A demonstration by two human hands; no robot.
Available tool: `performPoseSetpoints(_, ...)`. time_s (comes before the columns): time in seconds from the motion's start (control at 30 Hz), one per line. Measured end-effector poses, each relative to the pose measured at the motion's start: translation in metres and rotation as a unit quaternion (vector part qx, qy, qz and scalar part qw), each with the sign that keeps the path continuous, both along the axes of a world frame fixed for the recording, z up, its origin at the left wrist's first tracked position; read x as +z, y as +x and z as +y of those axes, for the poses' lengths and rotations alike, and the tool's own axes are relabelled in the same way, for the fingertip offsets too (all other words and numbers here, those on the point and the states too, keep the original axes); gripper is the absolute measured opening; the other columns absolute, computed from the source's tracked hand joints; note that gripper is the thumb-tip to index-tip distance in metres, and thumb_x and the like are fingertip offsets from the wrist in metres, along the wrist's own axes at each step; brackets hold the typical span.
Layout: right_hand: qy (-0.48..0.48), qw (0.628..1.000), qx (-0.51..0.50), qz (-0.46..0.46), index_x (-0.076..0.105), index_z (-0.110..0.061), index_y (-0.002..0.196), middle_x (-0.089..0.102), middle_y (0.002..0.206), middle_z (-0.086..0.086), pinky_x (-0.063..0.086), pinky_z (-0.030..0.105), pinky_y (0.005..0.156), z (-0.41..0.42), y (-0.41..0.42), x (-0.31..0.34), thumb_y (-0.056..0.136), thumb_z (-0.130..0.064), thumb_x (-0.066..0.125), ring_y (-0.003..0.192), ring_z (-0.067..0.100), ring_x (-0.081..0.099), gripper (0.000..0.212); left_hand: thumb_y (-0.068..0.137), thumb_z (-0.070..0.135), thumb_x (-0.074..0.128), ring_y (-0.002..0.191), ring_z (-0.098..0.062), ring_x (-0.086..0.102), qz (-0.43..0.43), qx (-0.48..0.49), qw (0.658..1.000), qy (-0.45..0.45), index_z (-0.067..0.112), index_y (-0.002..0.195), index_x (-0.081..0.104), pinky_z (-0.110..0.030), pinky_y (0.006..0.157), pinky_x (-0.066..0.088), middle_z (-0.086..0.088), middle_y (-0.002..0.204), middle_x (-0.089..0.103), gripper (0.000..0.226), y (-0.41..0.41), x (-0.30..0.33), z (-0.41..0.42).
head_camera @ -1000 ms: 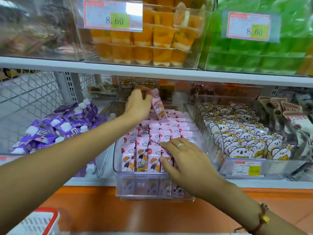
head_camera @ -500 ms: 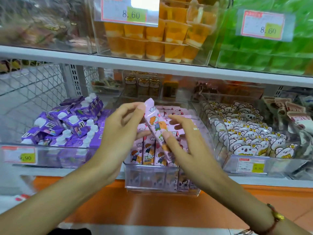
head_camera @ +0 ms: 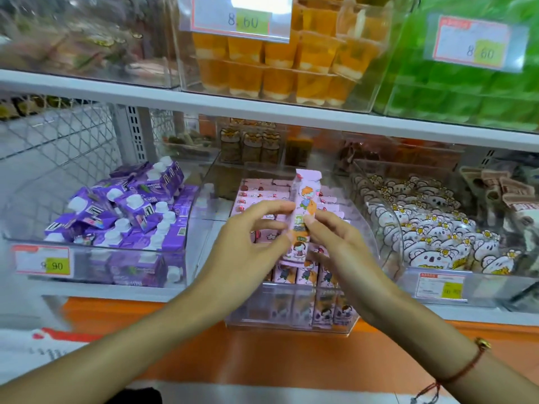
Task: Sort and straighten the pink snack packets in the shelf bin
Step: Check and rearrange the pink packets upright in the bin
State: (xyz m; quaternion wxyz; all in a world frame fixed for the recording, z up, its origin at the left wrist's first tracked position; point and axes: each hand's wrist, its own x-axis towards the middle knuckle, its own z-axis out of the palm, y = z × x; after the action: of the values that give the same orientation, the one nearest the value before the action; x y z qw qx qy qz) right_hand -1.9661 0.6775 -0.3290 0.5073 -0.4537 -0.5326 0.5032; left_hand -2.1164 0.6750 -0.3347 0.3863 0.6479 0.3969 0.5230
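Pink packet held upright between both hands

Left hand [head_camera: 245, 252] and right hand [head_camera: 338, 246] pinch the pink packet [head_camera: 303, 217] at mid-length; its lower end is blurred. Behind the fingers [head_camera: 268, 207], the hands partly hide the bin [head_camera: 291, 316].

The held packet [head_camera: 303, 217] was pale pink, printed with an orange-haired cartoon child. Left of the clear bin [head_camera: 288, 316] lay purple pouches [head_camera: 128, 211] with white caps; right of it, white koala-patterned packets [head_camera: 437, 240] with yellow flowers.

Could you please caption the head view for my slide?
Both hands hold one pink packet upright above its bin.
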Motion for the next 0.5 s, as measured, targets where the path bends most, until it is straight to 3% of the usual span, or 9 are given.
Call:
performPoseSetpoints(0.17, 0.002, 0.999, -0.015, 0.050, 0.060, -0.013, 0.101, 0.070, 0.069, -0.007, 0.058, 0.025, 0.078, -0.001, 0.002, 0.000, 0.082, -0.021, 0.068, 0.070, 0.005, 0.068, 0.023, 0.076, 0.017, 0.078, 0.102, 0.000, 0.061, 0.079, 0.041, 0.994, 0.059, 0.042, 0.116, 0.059, -0.021, 0.080, 0.052, 0.023, 0.108, 0.064, 0.051, 0.003, -0.009, 0.003)
performPoseSetpoints(0.27, 0.026, 0.998, -0.013, 0.054, 0.062, -0.012, 0.100, 0.073, 0.078, -0.001, 0.057, 0.020, 0.076, -0.001, 0.004, 0.001, 0.067, -0.032, 0.070, 0.077, 0.010, 0.069, 0.039, 0.073, 0.016, 0.081, 0.097, 0.003, 0.061, 0.069, 0.061, 0.991, 0.094, 0.041, 0.110, 0.061, -0.009, 0.074, 0.048, 0.027, 0.102, 0.064, 0.049, -0.001, -0.003, 0.005)
performPoseSetpoints(0.4, 0.032, 0.996, 0.029, 0.077, 0.063, -0.025, 0.110, 0.073, 0.104, -0.009, 0.054, 0.018, 0.083, 0.003, 0.011, 0.004, 0.080, -0.035, 0.059, 0.100, 0.005, 0.067, 0.032, 0.075, 0.022, 0.081, 0.099, 0.007, 0.060, 0.072, 0.038, 0.993, 0.087, 0.044, 0.113, 0.052, -0.009, 0.076, 0.048, 0.030, 0.109, 0.062, 0.053, -0.005, 0.001, 0.006)
performPoseSetpoints(0.5, 0.012, 0.993, 0.066, 0.098, 0.064, -0.024, 0.112, 0.072, 0.111, -0.006, 0.052, 0.020, 0.084, 0.003, 0.010, 0.005, 0.093, -0.026, 0.049, 0.105, 0.007, 0.065, 0.024, 0.076, 0.024, 0.080, 0.100, 0.007, 0.059, 0.087, 0.030, 0.992, 0.082, 0.041, 0.107, 0.050, -0.010, 0.078, 0.048, 0.030, 0.109, 0.060, 0.046, -0.002, -0.003, 0.004)
